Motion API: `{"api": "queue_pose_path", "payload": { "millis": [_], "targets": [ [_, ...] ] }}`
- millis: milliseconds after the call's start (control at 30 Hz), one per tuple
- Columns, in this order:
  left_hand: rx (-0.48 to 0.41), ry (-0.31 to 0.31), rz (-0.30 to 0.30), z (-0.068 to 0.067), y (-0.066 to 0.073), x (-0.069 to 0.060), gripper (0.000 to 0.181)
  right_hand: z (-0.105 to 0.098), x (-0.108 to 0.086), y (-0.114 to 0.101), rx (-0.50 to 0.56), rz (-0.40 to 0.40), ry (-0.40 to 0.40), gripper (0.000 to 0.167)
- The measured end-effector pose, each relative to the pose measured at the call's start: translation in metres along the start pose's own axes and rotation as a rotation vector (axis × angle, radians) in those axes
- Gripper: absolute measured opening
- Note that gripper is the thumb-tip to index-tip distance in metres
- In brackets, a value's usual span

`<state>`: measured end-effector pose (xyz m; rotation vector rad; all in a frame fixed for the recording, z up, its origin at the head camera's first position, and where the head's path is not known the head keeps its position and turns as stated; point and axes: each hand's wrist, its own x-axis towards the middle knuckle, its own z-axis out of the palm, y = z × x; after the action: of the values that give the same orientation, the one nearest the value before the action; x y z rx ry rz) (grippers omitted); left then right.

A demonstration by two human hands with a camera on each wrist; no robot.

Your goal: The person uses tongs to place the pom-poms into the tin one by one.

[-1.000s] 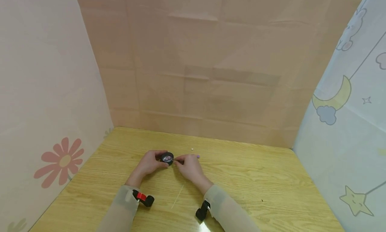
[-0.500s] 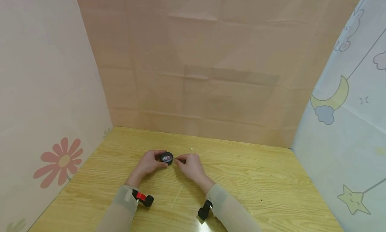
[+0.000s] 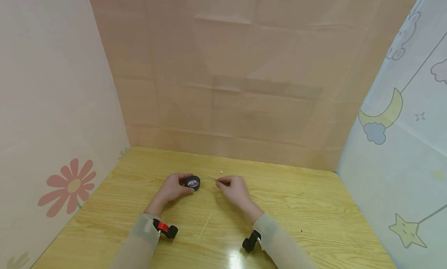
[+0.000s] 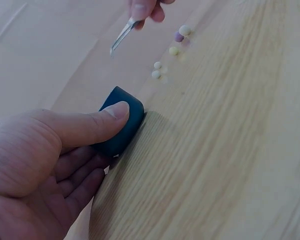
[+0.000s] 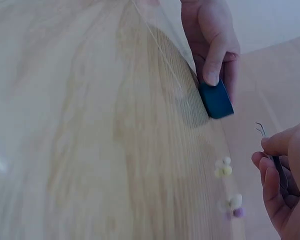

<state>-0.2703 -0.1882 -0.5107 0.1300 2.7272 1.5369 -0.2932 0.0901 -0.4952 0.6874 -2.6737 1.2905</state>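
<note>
My left hand [image 3: 173, 188] grips a small dark round cup [image 4: 132, 112] between thumb and fingers, its opening tilted toward the head camera. Pink balls [image 3: 193, 182] lie inside; how many is too small to tell. To the right of the cup, my right hand [image 3: 237, 190] pinches bent-tip tweezers [image 4: 122, 38]. Their tips stand slightly apart, with nothing visible between them, and point toward the cup without touching it. Near the right hand lie loose balls: white [image 4: 184, 30], purple [image 4: 178, 36], yellow [image 4: 174, 51] and smaller white ones [image 4: 156, 74]. The right hand hides most of these in the head view.
The wood-grain table [image 3: 297, 199] spreads under both hands. A tiny dark speck [image 3: 302, 231] lies at the right. A tan sheet [image 3: 223, 86] rises behind the table, with patterned sheets at the left and right. Black camera mounts [image 3: 250, 242] sit on both wrists.
The right hand has drawn the tweezers out of the cup's mouth and moved right. The left hand and the cup have barely moved. The purple ball has gone out of sight in the head view.
</note>
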Motion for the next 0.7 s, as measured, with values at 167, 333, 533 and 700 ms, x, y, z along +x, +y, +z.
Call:
{"api": "queue_pose_path", "payload": {
  "millis": [167,333,533,700],
  "targets": [
    [0.003,0.0,0.001,0.0,0.001,0.0,0.06,-0.016,-0.005,0.012,-0.019,0.036,0.017,0.016],
    [-0.001,-0.002,-0.005,0.001,0.002,-0.001,0.061,-0.028,-0.01,0.024,-0.041,0.063,0.034,0.014],
    [-0.005,0.001,-0.009,0.002,0.003,-0.001,0.061,-0.04,-0.015,0.036,-0.064,0.09,0.051,0.012],
    [-0.01,0.009,-0.008,0.003,0.002,-0.001,0.061,-0.048,-0.018,0.042,-0.087,0.1,0.053,0.012]
  ]
}}
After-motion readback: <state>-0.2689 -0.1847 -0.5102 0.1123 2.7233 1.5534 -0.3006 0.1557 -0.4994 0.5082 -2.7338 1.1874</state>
